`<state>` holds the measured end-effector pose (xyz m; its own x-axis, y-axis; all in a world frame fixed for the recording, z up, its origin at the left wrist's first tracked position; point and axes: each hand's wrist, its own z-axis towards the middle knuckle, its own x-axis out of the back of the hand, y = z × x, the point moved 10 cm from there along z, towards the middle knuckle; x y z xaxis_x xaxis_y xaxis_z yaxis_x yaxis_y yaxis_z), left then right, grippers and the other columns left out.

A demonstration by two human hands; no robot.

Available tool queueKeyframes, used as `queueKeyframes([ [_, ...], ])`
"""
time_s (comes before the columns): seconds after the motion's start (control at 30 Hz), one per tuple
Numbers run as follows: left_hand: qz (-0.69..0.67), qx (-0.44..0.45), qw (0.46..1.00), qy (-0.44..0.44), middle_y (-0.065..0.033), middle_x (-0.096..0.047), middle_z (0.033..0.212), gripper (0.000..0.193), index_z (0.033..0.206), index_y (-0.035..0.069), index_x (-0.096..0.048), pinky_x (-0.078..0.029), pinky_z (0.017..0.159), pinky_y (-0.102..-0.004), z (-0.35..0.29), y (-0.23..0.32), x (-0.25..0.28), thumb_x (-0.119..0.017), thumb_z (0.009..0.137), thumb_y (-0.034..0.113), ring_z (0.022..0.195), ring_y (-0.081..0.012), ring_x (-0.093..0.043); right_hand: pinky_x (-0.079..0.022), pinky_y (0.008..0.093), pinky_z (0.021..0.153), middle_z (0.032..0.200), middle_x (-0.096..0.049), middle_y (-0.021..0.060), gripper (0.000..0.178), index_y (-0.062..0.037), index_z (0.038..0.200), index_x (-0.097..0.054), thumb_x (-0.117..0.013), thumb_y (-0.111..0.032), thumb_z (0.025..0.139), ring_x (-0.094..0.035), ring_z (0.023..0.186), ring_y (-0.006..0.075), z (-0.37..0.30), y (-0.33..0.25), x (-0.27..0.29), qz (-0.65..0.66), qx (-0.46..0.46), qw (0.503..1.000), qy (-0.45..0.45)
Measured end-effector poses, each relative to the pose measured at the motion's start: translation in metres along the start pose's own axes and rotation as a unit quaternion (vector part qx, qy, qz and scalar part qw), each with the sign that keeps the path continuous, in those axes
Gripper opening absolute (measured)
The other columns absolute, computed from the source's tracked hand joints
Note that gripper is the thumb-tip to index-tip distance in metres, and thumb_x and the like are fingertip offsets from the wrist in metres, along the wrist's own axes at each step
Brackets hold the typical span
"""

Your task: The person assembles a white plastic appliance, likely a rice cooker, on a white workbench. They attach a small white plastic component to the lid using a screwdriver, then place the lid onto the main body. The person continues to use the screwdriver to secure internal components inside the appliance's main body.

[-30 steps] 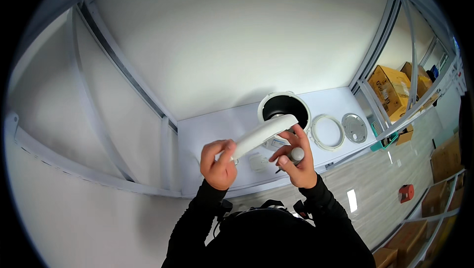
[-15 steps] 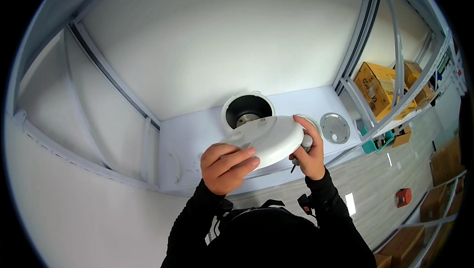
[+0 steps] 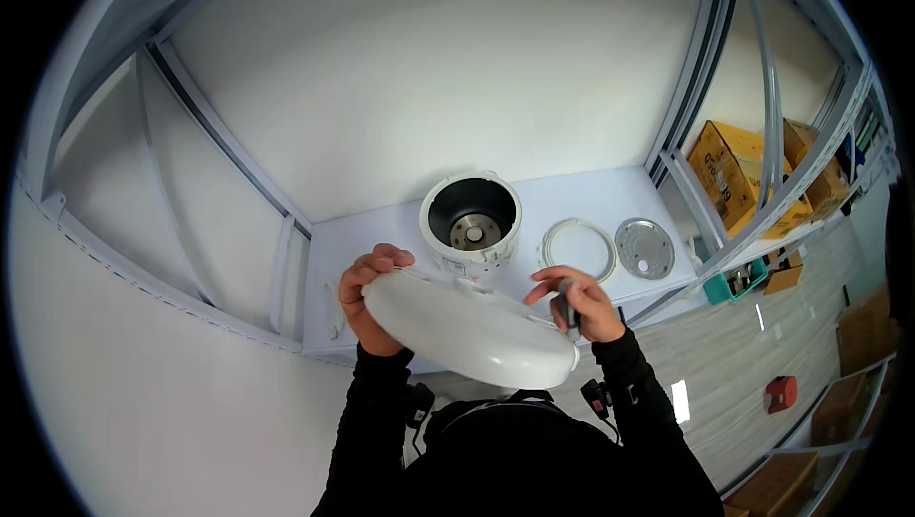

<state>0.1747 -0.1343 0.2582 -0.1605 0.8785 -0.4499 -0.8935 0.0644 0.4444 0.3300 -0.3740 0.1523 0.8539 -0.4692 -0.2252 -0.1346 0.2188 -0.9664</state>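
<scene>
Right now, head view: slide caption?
Left hand holding white cooker lid, right hand gripping grey-handled tool; open cooker body on white table.

Left fingers (image 3: 384, 258) curled, thumb seemingly hidden, right fingers (image 3: 550, 276) bent

Workshop with bench (image 3: 572, 195), appliance parts (image 3: 467, 331), cardboard boxes (image 3: 726, 176)

White lid (image 3: 467, 331) blocks part of table (image 3: 376, 231), own far face out of sight; right hand (image 3: 593, 311) partly covers grey-handled tool (image 3: 570, 305). Contents (image 3: 742, 279) of teal bin (image 3: 717, 291) too small to identify; dark sleeves (image 3: 357, 441) cut off by lower edge.
</scene>
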Motion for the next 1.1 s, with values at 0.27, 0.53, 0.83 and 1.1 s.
queueKeyframes([
  [0.27,0.1,0.026,0.994,-0.033,-0.014,-0.068,0.125,0.029,0.117,0.007,-0.067,-0.048,0.106,-0.0451,-0.014,-0.028,-0.021,-0.073,0.089,0.002,0.121,-0.0309,-0.061,-0.049,0.0328,0.099,0.133,-0.064,0.0138,0.094,-0.0094,0.159,-0.039,-0.079,-0.056,0.088,-0.06,0.123,0.0176,0.001,0.001,-0.078,0.007,-0.032,0.979,-0.202],
  [0.53,0.457,0.116,0.881,-0.046,-0.0195,-0.05,0.15,0.071,0.153,0.003,-0.048,-0.047,0.109,-0.041,-0.017,-0.03,-0.032,-0.077,0.089,0.012,0.135,-0.0318,-0.053,-0.042,0.0219,0.05,0.088,-0.068,0.0014,0.067,0.0015,0.135,-0.06,-0.089,-0.031,0.084,-0.052,0.056,0.0067,0.013,0.028,-0.05,-0.018,-0.123,0.992,0.017],
  [0.83,0.182,0.295,0.938,-0.013,-0.0147,-0.058,0.142,0.069,0.161,-0.004,-0.031,-0.055,0.098,-0.0374,-0.043,-0.043,-0.001,-0.063,0.1,0.003,0.116,-0.0249,-0.068,-0.046,0.0218,0.054,0.086,-0.07,0.0023,0.046,0.002,0.117,-0.068,-0.089,-0.023,0.085,-0.059,0.062,0.0067,0.025,-0.01,0.014,-0.088,0.054,0.962,0.253],
  [1.1,0.266,0.313,0.911,-0.022,-0.0203,-0.054,0.144,0.097,0.165,-0.001,-0.01,-0.062,0.088,-0.0343,-0.046,-0.07,-0.024,-0.073,0.091,-0.001,0.113,-0.0297,-0.07,-0.058,0.0294,0.083,0.113,-0.072,0.0121,0.068,0.0062,0.138,-0.057,-0.09,-0.013,0.082,-0.07,0.097,0.0164,0.032,-0.033,0.046,-0.13,0.122,0.942,0.284],
])
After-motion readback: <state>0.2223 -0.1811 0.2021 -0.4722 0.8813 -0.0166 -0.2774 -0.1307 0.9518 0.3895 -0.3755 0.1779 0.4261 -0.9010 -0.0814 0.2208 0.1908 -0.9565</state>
